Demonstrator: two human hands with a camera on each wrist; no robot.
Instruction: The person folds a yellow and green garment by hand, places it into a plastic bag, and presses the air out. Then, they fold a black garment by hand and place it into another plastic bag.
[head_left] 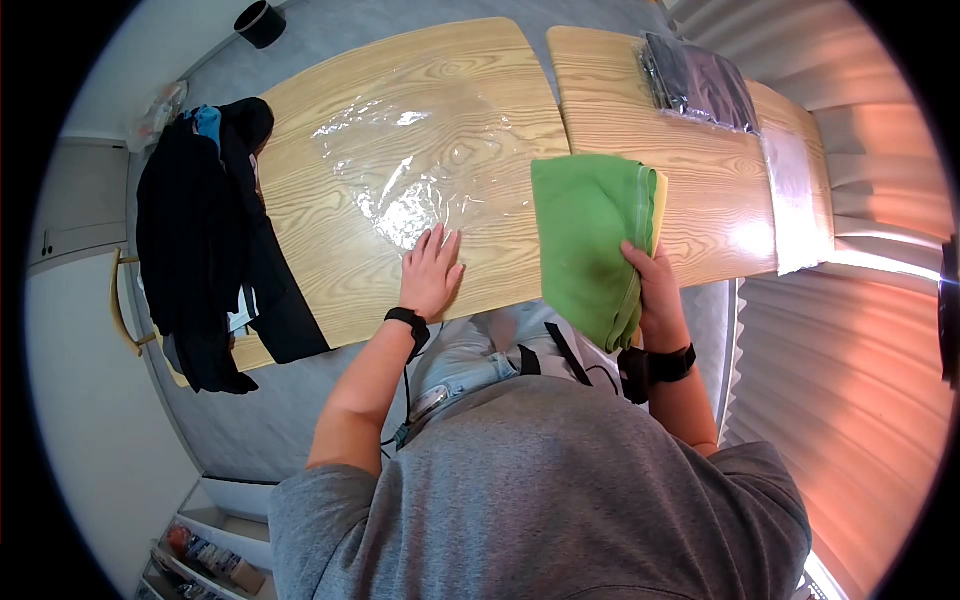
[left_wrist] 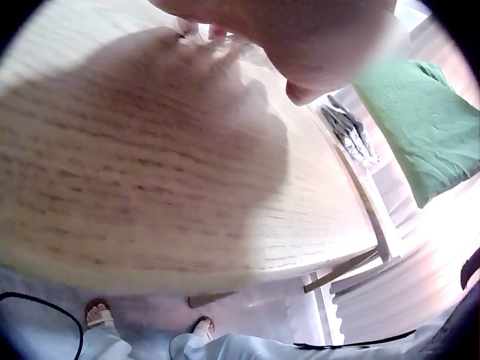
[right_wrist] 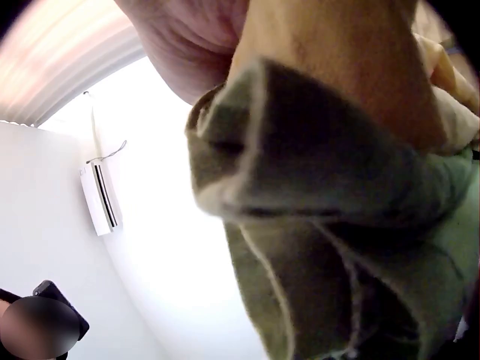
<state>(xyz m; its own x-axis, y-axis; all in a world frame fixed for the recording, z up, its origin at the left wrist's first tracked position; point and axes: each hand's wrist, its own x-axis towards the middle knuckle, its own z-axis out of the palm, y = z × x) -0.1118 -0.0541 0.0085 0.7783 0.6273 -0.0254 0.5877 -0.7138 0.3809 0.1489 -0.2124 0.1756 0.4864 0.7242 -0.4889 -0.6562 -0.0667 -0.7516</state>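
Observation:
My right hand (head_left: pixel 658 292) grips a folded green cloth (head_left: pixel 588 235) by its right edge, thumb on top, and holds it up at the front of the table. A yellow layer shows along that edge. In the right wrist view, the fabric's thick folds (right_wrist: pixel 322 165) hang close below the hand (right_wrist: pixel 191 49). My left hand (head_left: pixel 431 276) lies palm down with fingers extended, fingertips at the near edge of a clear plastic bag (head_left: pixel 420 160). The bag is spread flat and wrinkled on the wooden table (head_left: pixel 300 225). From the left wrist, its fingertips are mostly hidden.
Dark clothing (head_left: pixel 185 235) is heaped over the table's left end. On a second table (head_left: pixel 610 105), to the right past a narrow gap, lie a dark packed garment (head_left: pixel 698 85) in plastic and a flat, pale plastic sheet (head_left: pixel 795 205). Curtains (head_left: pixel 840 350) hang along the right side.

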